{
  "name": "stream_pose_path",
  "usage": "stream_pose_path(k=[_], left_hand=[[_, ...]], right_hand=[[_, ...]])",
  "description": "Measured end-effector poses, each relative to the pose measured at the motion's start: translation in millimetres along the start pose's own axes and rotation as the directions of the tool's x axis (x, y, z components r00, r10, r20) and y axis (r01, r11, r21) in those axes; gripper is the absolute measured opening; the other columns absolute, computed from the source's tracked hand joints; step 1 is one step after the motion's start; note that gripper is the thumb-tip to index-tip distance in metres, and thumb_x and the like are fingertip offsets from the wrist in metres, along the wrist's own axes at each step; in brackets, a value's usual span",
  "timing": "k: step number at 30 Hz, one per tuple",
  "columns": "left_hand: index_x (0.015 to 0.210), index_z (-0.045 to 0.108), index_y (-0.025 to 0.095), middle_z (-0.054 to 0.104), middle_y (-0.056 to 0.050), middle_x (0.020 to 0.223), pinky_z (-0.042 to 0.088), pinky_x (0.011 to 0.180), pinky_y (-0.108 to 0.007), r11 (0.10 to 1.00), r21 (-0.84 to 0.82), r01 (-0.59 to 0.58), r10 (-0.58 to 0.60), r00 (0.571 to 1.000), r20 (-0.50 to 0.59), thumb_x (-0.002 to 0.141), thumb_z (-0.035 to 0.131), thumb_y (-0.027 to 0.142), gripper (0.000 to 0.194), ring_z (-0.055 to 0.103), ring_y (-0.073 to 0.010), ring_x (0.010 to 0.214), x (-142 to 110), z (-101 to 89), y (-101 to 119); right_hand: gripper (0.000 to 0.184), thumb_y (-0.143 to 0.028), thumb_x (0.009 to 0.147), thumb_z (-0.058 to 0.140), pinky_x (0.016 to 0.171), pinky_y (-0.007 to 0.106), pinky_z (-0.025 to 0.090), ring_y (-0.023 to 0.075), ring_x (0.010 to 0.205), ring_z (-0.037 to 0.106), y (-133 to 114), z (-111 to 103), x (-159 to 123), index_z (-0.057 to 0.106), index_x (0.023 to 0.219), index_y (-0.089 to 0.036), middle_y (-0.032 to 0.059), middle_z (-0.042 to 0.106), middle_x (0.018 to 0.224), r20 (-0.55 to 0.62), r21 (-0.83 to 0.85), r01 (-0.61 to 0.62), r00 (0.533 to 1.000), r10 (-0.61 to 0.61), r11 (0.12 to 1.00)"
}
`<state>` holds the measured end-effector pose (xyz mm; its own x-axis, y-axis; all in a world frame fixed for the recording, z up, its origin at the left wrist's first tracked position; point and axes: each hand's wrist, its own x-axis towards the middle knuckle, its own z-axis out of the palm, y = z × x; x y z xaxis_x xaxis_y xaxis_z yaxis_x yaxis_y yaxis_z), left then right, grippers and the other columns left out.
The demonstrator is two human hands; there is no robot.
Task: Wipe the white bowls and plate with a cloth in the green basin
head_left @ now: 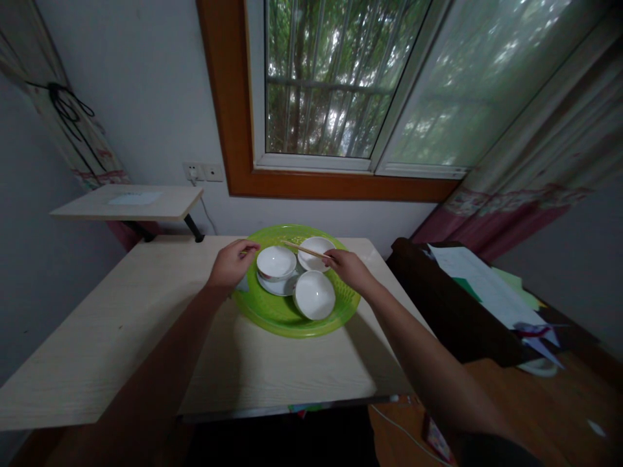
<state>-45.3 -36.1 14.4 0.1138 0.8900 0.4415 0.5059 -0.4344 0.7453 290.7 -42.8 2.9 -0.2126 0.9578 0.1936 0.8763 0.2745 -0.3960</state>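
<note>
A round green plastic basket [292,329] sits on the table with white dishes in it. One white bowl [276,261] rests on a white plate [278,287] at the left. A second bowl [314,296] is at the front, and a white dish [316,246] lies at the back right. My right hand [346,267] grips wooden chopsticks [306,250], which point left over the back dish. At the basket's left rim, my left hand [231,264] has its fingers pressed together; what they hold, if anything, is hidden. A greyish piece [243,284] shows just below that hand.
The pale wooden table [146,324] carries a raised shelf [131,201] at its left back. A wall with sockets [203,172] and a window stands behind. Right of the table is a dark cabinet [433,305] with papers [481,285] on top. A white cable [403,431] runs along the floor.
</note>
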Motion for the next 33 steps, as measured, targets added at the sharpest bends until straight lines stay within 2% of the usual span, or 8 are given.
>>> stream_pose_path(k=[5,8,12,17,23,28,33], left_hand=[[0.099,0.072,0.019,0.073,-0.006,0.108,0.054,0.090,-0.032,0.991,-0.013,0.130,-0.130,0.972,-0.194,0.087,0.055,0.032,0.025,0.067,-0.0206,0.098,-14,-23.9,-12],[0.100,0.071,0.018,0.070,-0.007,0.110,0.054,0.091,-0.032,0.989,-0.005,0.151,-0.148,0.957,-0.251,0.086,0.057,0.033,0.026,0.065,-0.0214,0.103,-25,-32.9,-24],[0.101,0.070,0.020,0.067,-0.008,0.112,0.055,0.092,-0.034,0.985,0.005,0.171,-0.166,0.960,-0.224,0.083,0.060,0.038,0.027,0.064,-0.0239,0.108,-36,-35.2,-44],[0.108,0.066,0.021,0.064,-0.010,0.117,0.054,0.093,-0.039,0.977,0.037,0.208,-0.202,0.971,-0.131,0.082,0.061,0.040,0.033,0.063,-0.0259,0.110,-40,-31.6,-62],[0.113,0.064,0.021,0.066,-0.011,0.120,0.055,0.091,-0.040,0.971,0.019,0.238,-0.237,0.970,-0.046,0.078,0.065,0.041,0.041,0.062,-0.0269,0.113,-39,-25.9,-70],[0.117,0.063,0.020,0.062,-0.013,0.125,0.057,0.087,-0.040,0.964,0.020,0.266,-0.266,0.964,-0.022,0.075,0.068,0.042,0.047,0.062,-0.0290,0.115,-41,-21.8,-76],[0.119,0.062,0.020,0.062,-0.014,0.125,0.056,0.089,-0.042,0.964,0.015,0.264,-0.264,0.965,-0.009,0.076,0.068,0.043,0.049,0.061,-0.0302,0.117,-42,-21.4,-78]], right_hand=[[0.026,-0.032,0.100,0.052,0.076,0.025,0.041,0.0196,0.089,0.065,4,6,10,0.073,0.102,-0.017,0.0093,0.073,0.100,-0.042,-0.066,0.055,0.997,-0.057,0.996],[0.027,-0.033,0.100,0.052,0.075,0.025,0.041,0.0195,0.089,0.065,4,8,13,0.073,0.101,-0.016,0.0096,0.074,0.099,-0.023,-0.111,0.044,0.999,-0.047,0.993],[0.028,-0.032,0.101,0.051,0.074,0.025,0.041,0.0191,0.086,0.065,4,8,13,0.074,0.097,-0.016,0.0098,0.074,0.096,0.008,-0.166,0.052,0.999,-0.051,0.985],[0.026,-0.029,0.099,0.052,0.074,0.026,0.042,0.0192,0.084,0.065,3,7,10,0.074,0.095,-0.017,0.0090,0.075,0.093,0.000,-0.148,0.065,0.998,-0.066,0.987],[0.021,-0.024,0.097,0.056,0.084,0.027,0.044,0.0197,0.091,0.066,3,6,11,0.075,0.101,-0.017,0.0087,0.076,0.099,0.030,-0.067,0.153,0.988,-0.151,0.986],[0.018,-0.027,0.094,0.061,0.080,0.027,0.045,0.0196,0.089,0.067,-6,9,19,0.077,0.097,-0.018,0.0081,0.076,0.097,0.104,-0.077,0.180,0.980,-0.172,0.981],[0.023,-0.036,0.093,0.065,0.072,0.026,0.046,0.0191,0.084,0.069,-17,19,31,0.075,0.107,-0.021,0.0080,0.077,0.099,0.196,-0.089,0.098,0.977,-0.079,0.991]])
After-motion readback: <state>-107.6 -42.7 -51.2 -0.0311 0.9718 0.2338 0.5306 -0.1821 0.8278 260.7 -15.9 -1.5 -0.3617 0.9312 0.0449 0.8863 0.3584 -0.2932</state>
